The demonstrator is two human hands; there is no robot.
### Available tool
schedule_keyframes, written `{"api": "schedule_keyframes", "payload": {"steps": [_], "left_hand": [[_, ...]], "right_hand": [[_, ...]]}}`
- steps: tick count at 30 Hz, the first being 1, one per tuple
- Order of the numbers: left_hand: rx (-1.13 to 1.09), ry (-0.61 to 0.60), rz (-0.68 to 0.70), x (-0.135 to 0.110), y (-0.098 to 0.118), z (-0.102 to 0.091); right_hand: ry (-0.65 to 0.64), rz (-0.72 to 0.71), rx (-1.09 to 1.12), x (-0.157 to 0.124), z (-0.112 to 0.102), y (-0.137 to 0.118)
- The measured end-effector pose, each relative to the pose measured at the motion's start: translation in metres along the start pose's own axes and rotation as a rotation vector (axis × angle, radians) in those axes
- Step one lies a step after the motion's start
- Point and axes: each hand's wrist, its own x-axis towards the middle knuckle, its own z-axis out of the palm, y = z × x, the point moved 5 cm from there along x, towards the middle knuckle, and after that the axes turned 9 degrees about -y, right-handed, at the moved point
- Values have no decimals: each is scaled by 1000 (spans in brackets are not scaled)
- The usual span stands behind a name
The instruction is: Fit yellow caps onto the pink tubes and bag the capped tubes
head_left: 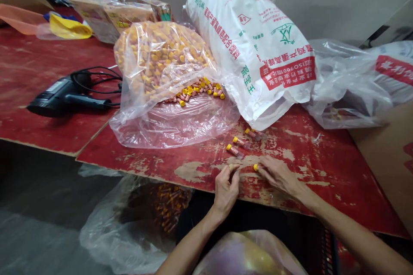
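Note:
My right hand (280, 175) is closed at the table's front part, fingers around a small tube whose yellow cap (256, 167) sticks out to the left. Beside it, my left hand (226, 190) is curled with thumb and forefinger brought together. Whatever those fingers hold, if anything, is too small to make out. Just beyond both hands lie several clear tubes with yellow caps and reddish printed wraps; the nearest tube (235, 151) lies on its side.
A large clear bag (167, 124) full of yellow-capped tubes spills toward me on the worn red table (193, 159). Behind stands a white printed sack (248, 43). A black heat gun (69, 94) lies left. Below the edge hangs another plastic bag (112, 223) of tubes. A cardboard box (383, 142) is right.

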Motion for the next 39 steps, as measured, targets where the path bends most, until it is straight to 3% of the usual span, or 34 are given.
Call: {"api": "schedule_keyframes", "payload": {"steps": [3,5,8,11,14,18,22,26,30,36,39], "left_hand": [[-340,-113,-208,-13,-11,10],[-554,-112,-253,-16,-14,14],[-713,75,-253,-11,-16,4],[-745,237,-268,-6,-17,-11],[-750,239,-293,-5,-15,-16],[-761,213,-323,-8,-15,-14],[-763,180,-359,-8,-17,-12],[-765,89,-408,-8,-18,-7],[-770,0,-447,-10,-21,3],[-729,-46,-474,-9,-21,9],[-761,-36,-472,-9,-15,12]], "right_hand": [[224,28,219,-3,8,-24],[269,-64,276,0,19,-46],[284,-206,205,16,24,-62],[358,-27,-3,44,16,-43],[255,181,-278,76,17,-26],[120,246,-428,92,29,-27],[-67,211,-410,71,20,-22],[-341,130,-508,35,-11,-3],[-588,258,-599,24,-24,14],[-646,179,-620,41,-8,4],[-578,139,-548,35,-13,8]]}}
